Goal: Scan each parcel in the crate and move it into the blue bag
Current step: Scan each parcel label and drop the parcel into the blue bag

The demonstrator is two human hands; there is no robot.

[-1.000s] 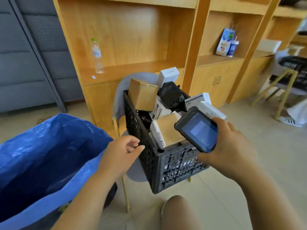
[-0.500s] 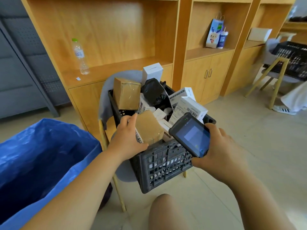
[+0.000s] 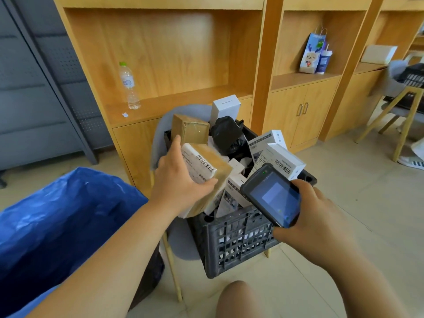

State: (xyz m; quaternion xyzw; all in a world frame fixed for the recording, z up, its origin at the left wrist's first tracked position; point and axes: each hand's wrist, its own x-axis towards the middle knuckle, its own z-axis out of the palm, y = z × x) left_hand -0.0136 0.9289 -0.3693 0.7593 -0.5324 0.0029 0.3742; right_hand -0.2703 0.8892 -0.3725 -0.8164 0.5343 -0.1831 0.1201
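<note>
Our left hand (image 3: 176, 184) grips a taped parcel (image 3: 206, 167) over the crate's (image 3: 241, 239) near-left corner; our right hand (image 3: 314, 216) clasps the scanner (image 3: 271, 195).

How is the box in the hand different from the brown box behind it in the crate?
The held parcel is flat and slab-like, gripped by the left hand; the brown box is chunkier and sits in the crate. The held parcel shows a white barcode label; the brown box shows none. Both look brown and taped.
</note>
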